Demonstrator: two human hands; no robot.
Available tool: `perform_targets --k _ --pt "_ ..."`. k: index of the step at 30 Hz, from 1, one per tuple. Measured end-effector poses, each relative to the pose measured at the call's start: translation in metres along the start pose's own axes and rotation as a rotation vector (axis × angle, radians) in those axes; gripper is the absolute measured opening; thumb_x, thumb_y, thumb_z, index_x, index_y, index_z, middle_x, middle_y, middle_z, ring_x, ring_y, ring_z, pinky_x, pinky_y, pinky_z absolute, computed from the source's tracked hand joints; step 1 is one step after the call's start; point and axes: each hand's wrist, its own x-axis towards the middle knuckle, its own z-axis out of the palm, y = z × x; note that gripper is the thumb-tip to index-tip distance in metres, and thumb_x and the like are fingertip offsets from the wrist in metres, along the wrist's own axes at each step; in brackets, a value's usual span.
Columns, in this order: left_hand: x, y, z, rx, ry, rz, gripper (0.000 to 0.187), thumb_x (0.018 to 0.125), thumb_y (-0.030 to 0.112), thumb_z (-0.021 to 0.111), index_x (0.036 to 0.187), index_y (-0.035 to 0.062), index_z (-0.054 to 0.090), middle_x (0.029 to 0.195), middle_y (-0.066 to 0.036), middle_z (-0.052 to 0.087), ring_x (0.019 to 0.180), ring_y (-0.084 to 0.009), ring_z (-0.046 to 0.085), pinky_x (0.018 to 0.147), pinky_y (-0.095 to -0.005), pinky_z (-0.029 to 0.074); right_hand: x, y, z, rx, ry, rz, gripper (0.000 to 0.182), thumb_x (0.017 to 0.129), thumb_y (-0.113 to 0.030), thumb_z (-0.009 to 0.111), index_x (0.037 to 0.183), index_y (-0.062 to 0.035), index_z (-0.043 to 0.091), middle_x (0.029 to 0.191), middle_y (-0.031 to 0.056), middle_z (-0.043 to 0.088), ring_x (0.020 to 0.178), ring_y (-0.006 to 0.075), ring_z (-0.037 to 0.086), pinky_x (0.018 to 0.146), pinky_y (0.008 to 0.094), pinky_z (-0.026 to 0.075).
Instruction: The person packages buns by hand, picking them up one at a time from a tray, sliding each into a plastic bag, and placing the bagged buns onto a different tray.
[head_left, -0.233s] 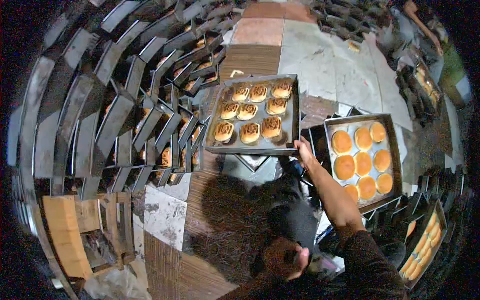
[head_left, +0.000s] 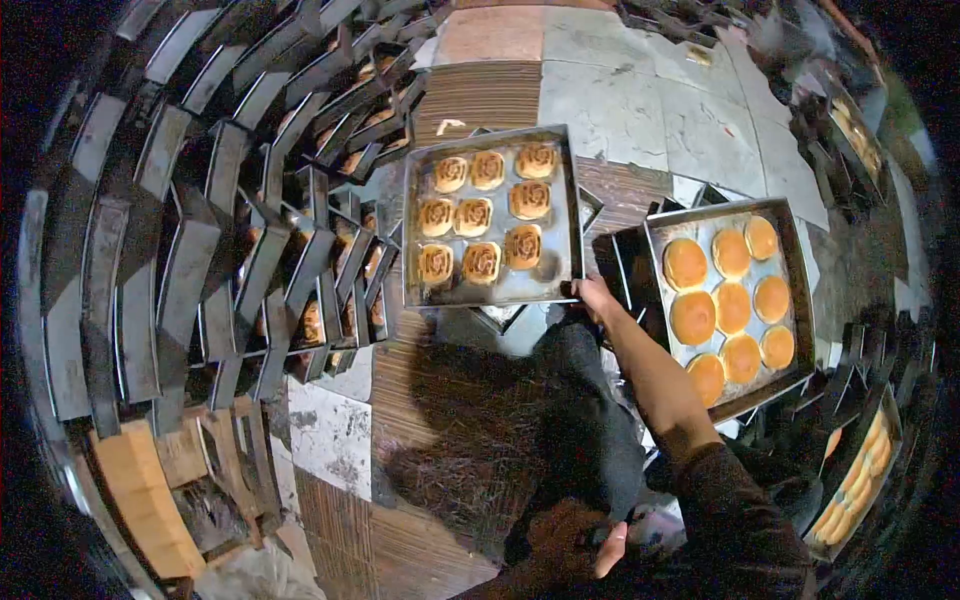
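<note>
My right hand (head_left: 592, 298) grips the near right corner of a square metal baking tray (head_left: 500, 292), its arm stretched forward. On this tray lie several browned buns (head_left: 474, 216) with dark swirled tops. The tray is held over the floor, close to the stacked trays on the left. My left hand (head_left: 590, 545) is low in the view near my body, mostly in shadow; its thumb shows, but I cannot tell how its fingers lie. Beside my right forearm a second tray (head_left: 803, 280) holds several round golden buns (head_left: 732, 305).
Tall stacks of dark metal trays (head_left: 180, 260) with buns line the left side. A wooden crate (head_left: 150, 500) stands at lower left. More trays with long buns (head_left: 855, 490) are at lower right. Patched tile flooring (head_left: 605, 110) runs ahead, with a scrap (head_left: 450, 127) on it.
My right hand and its tray have shifted left in the view, and the tray's inside faces me more squarely. The left stacks have also shifted left, and the golden-bun tray slightly right.
</note>
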Motion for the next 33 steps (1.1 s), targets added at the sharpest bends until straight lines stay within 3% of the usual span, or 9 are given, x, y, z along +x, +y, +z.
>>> perform_targets --k 4,7,11,13,16,20,24,26,33 --pt "0.004 -0.018 -0.002 -0.359 -0.126 0.243 0.022 0.072 0.031 0.077 0.065 0.0145 0.064 0.064 -0.006 0.060 0.058 -0.0225 0.060 0.056 -0.0357 0.049 -0.060 -0.024 -0.007 0.261 -0.080 -0.110 0.033 0.077 -0.006 0.052 0.109 -0.0002 0.059 0.073 0.0053 0.054 0.067 0.0180 0.052 0.057 0.0301 0.043" --pt "-0.003 -0.023 0.044 -0.306 0.587 0.303 0.018 0.074 0.022 0.076 0.070 0.0134 0.061 0.065 -0.003 0.057 0.056 -0.0168 0.056 0.054 -0.0316 0.045 -0.135 -0.033 -0.034 -0.260 -0.045 -0.324 0.040 0.082 -0.013 0.056 0.118 0.0010 0.060 0.097 0.0110 0.068 0.089 0.0198 0.063 0.081 0.0308 0.049" --pt "0.000 -0.041 0.043 -0.019 0.585 0.474 0.022 0.077 0.024 0.074 0.079 0.0081 0.060 0.069 -0.007 0.055 0.062 -0.0214 0.054 0.058 -0.0333 0.044 -0.312 -0.065 -0.088 -0.262 0.084 -0.506 0.028 0.086 -0.022 0.057 0.103 -0.0024 0.068 0.092 0.0204 0.069 0.088 0.0312 0.068 0.083 0.0389 0.051" --pt "0.006 -0.050 0.051 -0.002 0.652 0.513 0.023 0.077 0.026 0.073 0.081 0.0070 0.060 0.071 -0.009 0.055 0.066 -0.0246 0.055 0.061 -0.0358 0.045 -0.363 -0.029 -0.127 -0.697 -0.067 -0.053 0.054 0.095 -0.049 0.039 0.102 -0.0029 0.068 0.102 0.0201 0.068 0.096 0.0330 0.064 0.087 0.0385 0.049" --pt "-0.032 0.013 0.067 0.278 0.441 0.517 0.025 0.069 0.013 0.075 0.088 0.0054 0.062 0.079 -0.010 0.057 0.071 -0.0243 0.057 0.070 -0.0331 0.048 -0.484 -0.021 -0.151 -0.785 -0.296 0.179 0.088 0.093 -0.070 0.021 0.103 0.0029 0.068 0.103 0.0267 0.066 0.103 0.0370 0.062 0.093 0.0427 0.045" --pt "-0.058 -0.005 0.125 0.659 0.190 0.933 0.039 0.074 0.029 0.072 0.103 0.0043 0.064 0.089 -0.017 0.064 0.086 -0.0362 0.063 0.082 -0.0401 0.051 -0.569 0.000 -0.153 -0.431 -0.034 -0.313 0.048 0.096 -0.042 0.049 0.103 0.0020 0.068 0.090 0.0221 0.069 0.084 0.0339 0.067 0.081 0.0390 0.050" --pt "-0.031 -0.073 0.158 0.876 -0.566 0.338 0.062 0.088 0.049 0.054 0.128 0.0020 0.056 0.126 -0.029 0.055 0.116 -0.0424 0.055 0.099 -0.0462 0.043 -0.576 0.032 -0.142 -0.570 0.348 -0.465 0.044 0.085 -0.026 0.056 0.119 0.0009 0.058 0.117 0.0262 0.058 0.109 0.0400 0.055 0.093 0.0461 0.044" --pt "-0.029 -0.078 0.163 0.821 -0.523 0.324 0.067 0.085 0.056 0.055 0.125 0.0014 0.057 0.124 -0.031 0.055 0.116 -0.0427 0.054 0.099 -0.0466 0.043 -0.580 0.027 -0.145 -0.674 0.225 -0.027 0.057 0.086 -0.033 0.052 0.132 0.0000 0.050 0.131 0.0272 0.050 0.123 0.0419 0.047 0.102 0.0502 0.038" --pt "0.009 -0.097 0.181 0.563 -0.536 0.308 0.063 0.078 0.048 0.070 0.121 0.0038 0.058 0.118 -0.023 0.062 0.111 -0.0355 0.059 0.094 -0.0415 0.046 -0.532 0.046 -0.172 -0.694 -0.026 -0.254 0.046 0.086 -0.038 0.048 0.113 -0.0052 0.065 0.117 0.0210 0.062 0.108 0.0392 0.059 0.094 0.0432 0.045"
